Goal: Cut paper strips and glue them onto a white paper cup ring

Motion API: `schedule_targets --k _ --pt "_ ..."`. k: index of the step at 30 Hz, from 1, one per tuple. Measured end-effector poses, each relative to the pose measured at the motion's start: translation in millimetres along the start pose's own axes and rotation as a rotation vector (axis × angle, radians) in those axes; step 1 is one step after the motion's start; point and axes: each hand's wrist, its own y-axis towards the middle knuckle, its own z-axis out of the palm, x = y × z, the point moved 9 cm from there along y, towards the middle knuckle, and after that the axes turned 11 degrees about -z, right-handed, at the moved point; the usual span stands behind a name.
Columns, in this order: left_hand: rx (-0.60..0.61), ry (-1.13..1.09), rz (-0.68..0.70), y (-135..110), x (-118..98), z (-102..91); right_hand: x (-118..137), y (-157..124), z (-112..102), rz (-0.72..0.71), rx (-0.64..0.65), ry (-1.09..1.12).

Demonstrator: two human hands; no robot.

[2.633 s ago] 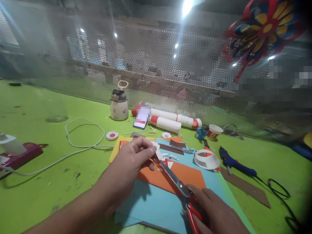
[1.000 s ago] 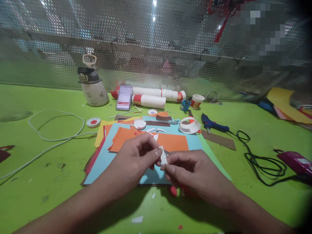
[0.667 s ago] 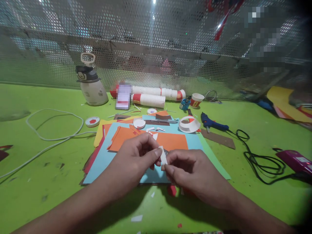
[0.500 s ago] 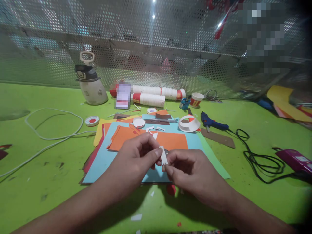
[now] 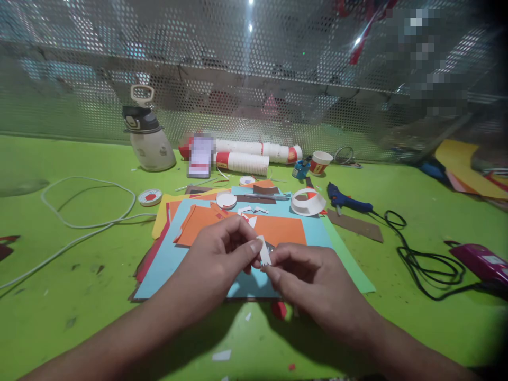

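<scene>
My left hand (image 5: 220, 259) and my right hand (image 5: 307, 280) meet over a stack of coloured paper sheets (image 5: 186, 264), both pinching a small white paper piece (image 5: 264, 252) between thumb and fingers. The piece stands upright between the fingertips. An orange sheet (image 5: 278, 230) lies on top of the light blue sheet just beyond my hands. A red scissor handle (image 5: 279, 309) peeks out under my right hand at the stack's near edge.
On the green table (image 5: 79, 296) lie a white cable (image 5: 87, 222), a white bottle (image 5: 148, 140), stacked paper cups (image 5: 254, 159), a cut paper cup ring (image 5: 307, 203), a blue glue gun (image 5: 349, 201) with black cord, and a purple device (image 5: 482, 262). A perforated metal screen (image 5: 254, 79) stands behind.
Earlier my right hand cut the white piece with scissors; the scissors now lie on the table and both hands pinch the piece. In the last second the hands barely moved.
</scene>
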Motion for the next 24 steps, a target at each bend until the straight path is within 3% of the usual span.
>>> schedule_targets --k 8,24 --pt "0.012 0.010 -0.007 -2.0 -0.5 0.7 -4.4 -3.5 2.6 0.044 0.047 0.024" --pt "-0.011 0.055 0.038 -4.4 -6.9 1.5 -5.7 -2.5 1.9 0.047 0.003 0.058"
